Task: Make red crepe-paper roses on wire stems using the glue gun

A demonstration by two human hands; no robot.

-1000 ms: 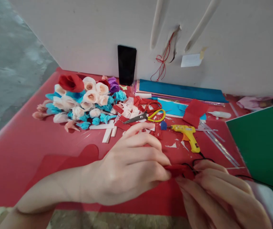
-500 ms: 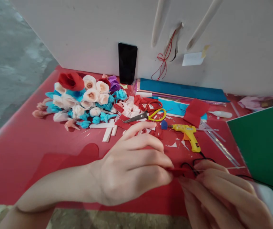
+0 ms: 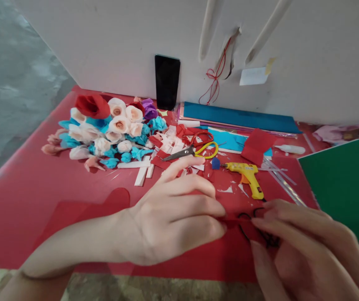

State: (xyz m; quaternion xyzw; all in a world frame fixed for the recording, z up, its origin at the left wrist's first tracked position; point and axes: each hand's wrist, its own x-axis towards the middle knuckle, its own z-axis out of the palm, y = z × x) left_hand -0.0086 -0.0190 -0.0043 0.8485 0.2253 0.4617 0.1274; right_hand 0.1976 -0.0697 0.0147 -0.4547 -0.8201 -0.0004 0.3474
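Red paper-like strip [image 3: 232, 224] pokes out from the fingertips of the left hand [image 3: 169, 225], which pinches it, and points toward the right hand [image 3: 314, 246]. There the thumb stands apart from the fingers; whether a fingertip touches the strip's far end, I cannot tell. Black cord [image 3: 271, 241] lies beside those fingers, the yellow glue gun [image 3: 245, 173] beyond.

The head camera looks forward (and down) over the table [image 3: 25, 184].
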